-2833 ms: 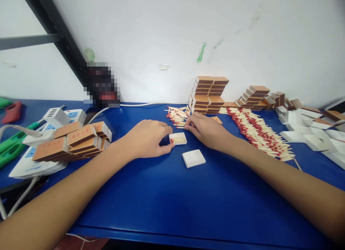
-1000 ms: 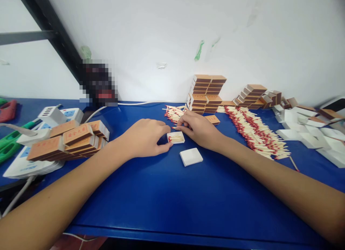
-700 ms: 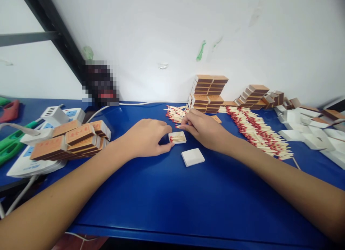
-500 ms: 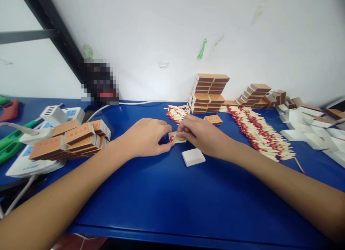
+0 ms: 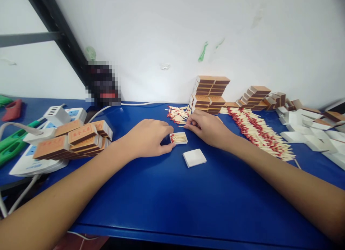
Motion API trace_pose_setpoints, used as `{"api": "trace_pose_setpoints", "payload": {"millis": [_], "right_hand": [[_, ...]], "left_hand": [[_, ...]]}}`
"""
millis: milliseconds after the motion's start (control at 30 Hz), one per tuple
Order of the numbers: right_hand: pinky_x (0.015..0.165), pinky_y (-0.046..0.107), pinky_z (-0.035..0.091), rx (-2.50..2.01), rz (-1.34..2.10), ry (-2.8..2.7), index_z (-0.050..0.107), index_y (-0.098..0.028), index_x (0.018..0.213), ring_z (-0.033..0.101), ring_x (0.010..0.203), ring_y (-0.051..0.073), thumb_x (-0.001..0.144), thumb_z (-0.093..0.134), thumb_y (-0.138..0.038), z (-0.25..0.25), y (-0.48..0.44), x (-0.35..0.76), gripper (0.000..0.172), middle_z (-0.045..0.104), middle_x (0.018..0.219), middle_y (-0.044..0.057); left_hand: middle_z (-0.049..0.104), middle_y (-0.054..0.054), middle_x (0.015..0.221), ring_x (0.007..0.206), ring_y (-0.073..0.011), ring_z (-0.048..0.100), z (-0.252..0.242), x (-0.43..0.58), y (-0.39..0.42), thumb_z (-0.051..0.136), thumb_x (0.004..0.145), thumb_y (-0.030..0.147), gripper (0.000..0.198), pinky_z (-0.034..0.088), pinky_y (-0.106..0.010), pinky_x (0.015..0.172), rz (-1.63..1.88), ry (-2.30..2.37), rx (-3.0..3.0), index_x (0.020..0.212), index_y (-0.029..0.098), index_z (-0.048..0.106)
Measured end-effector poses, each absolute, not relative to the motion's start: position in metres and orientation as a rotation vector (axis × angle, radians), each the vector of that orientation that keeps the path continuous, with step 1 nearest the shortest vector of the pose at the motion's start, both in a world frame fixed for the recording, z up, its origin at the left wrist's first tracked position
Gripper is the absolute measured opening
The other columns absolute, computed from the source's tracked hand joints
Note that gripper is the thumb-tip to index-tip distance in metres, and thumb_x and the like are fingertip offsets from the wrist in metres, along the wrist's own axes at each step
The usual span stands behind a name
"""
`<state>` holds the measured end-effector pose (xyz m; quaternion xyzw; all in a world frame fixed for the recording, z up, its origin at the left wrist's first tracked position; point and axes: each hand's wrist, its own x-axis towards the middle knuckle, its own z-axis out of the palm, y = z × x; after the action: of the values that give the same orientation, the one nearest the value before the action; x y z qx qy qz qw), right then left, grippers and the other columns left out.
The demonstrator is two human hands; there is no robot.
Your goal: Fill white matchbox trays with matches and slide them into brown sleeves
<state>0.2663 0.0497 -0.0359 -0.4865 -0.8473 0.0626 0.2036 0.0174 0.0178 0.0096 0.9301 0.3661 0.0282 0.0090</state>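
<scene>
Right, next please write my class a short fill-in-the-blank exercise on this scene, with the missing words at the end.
1. The fingers of the left hand are at one end of a small open tray that holds ____.
2. The heads of the loose matches piled near the right hand are ____.
3. The table under both hands is ____ in colour.
4. Behind the tall stack of matchboxes rises a white ____.

Missing words, in order: matches, red, blue, wall.
</scene>
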Motion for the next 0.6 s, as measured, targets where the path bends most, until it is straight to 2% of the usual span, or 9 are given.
{"api": "trace_pose_setpoints", "payload": {"millis": [233,600], "right_hand": [[0.068,0.030,0.038,-1.322,0.162,-2.343,0.067,-0.020,0.100,0.057,0.078,0.019,0.101,0.063,-0.023,-0.037,0.050,0.267,0.006,0.063,0.097,0.006],[0.067,0.031,0.038,-1.337,0.175,-2.376,0.061,-0.019,0.095,0.056,0.078,0.020,0.103,0.055,-0.025,-0.028,0.043,0.264,0.011,0.062,0.096,0.007]], "left_hand": [[0.074,-0.005,0.094,0.079,-0.0211,0.067,0.009,0.018,0.018,0.061,0.097,0.043,0.030,0.040,-0.034,0.064,0.091,1.141,2.912,0.104,0.019,0.075],[0.075,-0.005,0.095,0.078,-0.0212,0.067,0.008,0.017,0.018,0.061,0.097,0.043,0.030,0.040,-0.034,0.063,0.095,1.136,2.920,0.106,0.019,0.076]]}}
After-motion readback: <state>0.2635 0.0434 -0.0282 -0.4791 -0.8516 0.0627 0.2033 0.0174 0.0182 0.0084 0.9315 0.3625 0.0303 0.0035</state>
